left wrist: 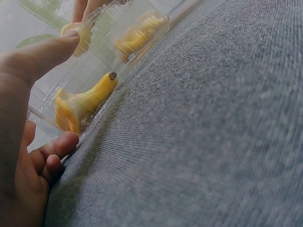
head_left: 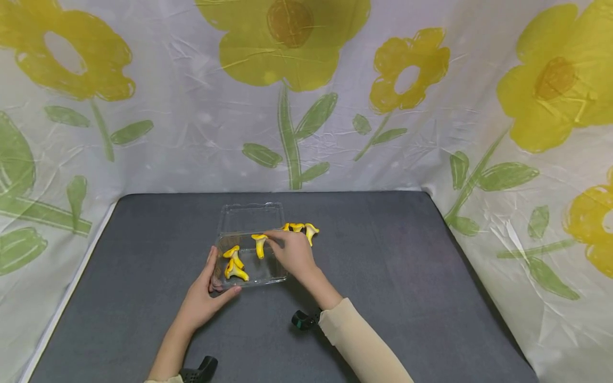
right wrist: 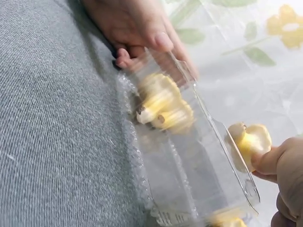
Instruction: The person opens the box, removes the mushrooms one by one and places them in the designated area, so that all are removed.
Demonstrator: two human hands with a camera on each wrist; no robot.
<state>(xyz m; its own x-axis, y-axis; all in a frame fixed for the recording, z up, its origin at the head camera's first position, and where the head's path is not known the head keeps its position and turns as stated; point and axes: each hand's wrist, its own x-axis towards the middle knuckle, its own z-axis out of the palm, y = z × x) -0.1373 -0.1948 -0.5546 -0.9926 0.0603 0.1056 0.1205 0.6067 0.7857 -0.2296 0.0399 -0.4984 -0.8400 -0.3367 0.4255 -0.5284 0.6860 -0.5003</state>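
Note:
A clear plastic clamshell box sits on the dark table, its lid folded open toward the back. My left hand holds the box at its left end, thumb along the near side and fingers at the far left side. Inside that end lie two yellow chanterelle mushrooms, close together. Between thumb and fingers, my right hand pinches another chanterelle over the box, stem pointing down. In the right wrist view this held chanterelle shows just beyond the box rim.
Behind my right hand, several more chanterelles lie on the table, partly hidden. Dark wrist devices sit at both wrists. A white sheet printed with yellow flowers encloses the back and sides of the table.

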